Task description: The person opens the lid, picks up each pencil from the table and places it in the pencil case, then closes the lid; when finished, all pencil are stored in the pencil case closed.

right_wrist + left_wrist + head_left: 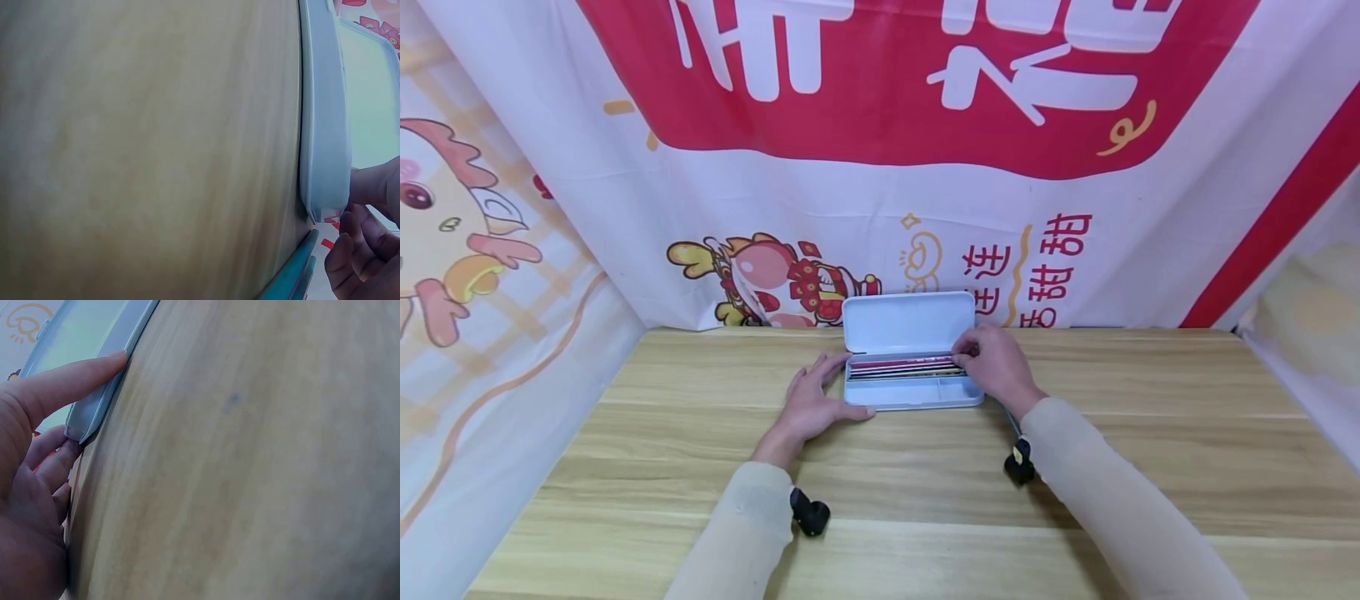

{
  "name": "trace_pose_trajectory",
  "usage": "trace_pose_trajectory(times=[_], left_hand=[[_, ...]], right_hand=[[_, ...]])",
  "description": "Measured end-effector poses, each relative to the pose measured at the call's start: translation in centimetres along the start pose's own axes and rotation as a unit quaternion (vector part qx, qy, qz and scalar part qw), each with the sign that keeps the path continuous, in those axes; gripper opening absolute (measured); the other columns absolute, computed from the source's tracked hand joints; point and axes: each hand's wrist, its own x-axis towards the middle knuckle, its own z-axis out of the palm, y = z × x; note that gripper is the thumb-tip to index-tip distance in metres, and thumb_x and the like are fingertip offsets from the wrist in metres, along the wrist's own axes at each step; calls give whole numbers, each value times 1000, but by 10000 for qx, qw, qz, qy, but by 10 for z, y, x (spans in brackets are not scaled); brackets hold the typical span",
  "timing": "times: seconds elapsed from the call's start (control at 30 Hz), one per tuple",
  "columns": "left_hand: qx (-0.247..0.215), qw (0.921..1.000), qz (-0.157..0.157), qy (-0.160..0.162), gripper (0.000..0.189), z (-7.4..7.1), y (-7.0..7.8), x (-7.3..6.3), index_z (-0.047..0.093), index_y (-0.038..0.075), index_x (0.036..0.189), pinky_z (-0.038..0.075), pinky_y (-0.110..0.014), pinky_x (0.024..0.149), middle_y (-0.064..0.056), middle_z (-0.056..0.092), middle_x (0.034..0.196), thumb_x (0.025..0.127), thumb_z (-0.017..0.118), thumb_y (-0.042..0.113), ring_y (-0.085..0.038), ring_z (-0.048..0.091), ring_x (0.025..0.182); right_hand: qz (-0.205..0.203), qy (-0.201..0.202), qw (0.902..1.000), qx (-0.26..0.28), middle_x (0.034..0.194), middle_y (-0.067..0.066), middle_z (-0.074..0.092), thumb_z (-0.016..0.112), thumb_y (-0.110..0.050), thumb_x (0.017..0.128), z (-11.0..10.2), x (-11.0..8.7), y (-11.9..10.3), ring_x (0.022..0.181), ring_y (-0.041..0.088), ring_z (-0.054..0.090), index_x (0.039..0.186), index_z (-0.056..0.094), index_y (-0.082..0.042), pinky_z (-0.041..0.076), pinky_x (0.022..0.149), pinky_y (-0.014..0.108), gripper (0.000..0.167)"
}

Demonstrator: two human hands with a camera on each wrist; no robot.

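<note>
A light blue pencil case (895, 395) lies on the table, its lid (910, 323) raised at the back. Several slim pencils (901, 367), pink, white and dark, lie lengthwise in its rear part. My left hand (811, 402) holds the left end of the case, thumb (94, 378) along the front wall and fingers around the end. At the right end, my right hand (996, 362) has its thumb and index fingertips over the pencils' right ends, other fingers (350, 256) curled outside the case. Its palm hides these ends, so I cannot tell whether it pinches them.
Beside the case's right end, long teal sticks (294, 272) show low in the right wrist view. A wooden table (910, 483) carries everything, and a printed cloth (820, 192) hangs right behind the case. Black wrist cameras (810, 512) sit by both cuffs.
</note>
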Motion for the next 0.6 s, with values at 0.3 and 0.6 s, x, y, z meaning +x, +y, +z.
trace_pose_trajectory(times=[0.3,0.6], left_hand=[[39,10000,14,4,96,-1,2,-1,51,30,159,-6,-53,140,-1,41,174,76,99,32,-30,7,171],[-4,10000,-40,-22,97,-2,2,-2,49,30,160,-7,-53,140,-1,39,175,76,98,32,-30,5,171]], right_hand=[[33,-4,10000,11,109,12,74,77,-7,98,-2,0,-2,106,30,67,103,84,-9,59,97,49,10],[-220,-46,9996,159,109,12,79,78,-11,97,-8,-2,-1,104,30,71,106,85,-8,61,95,48,13]])
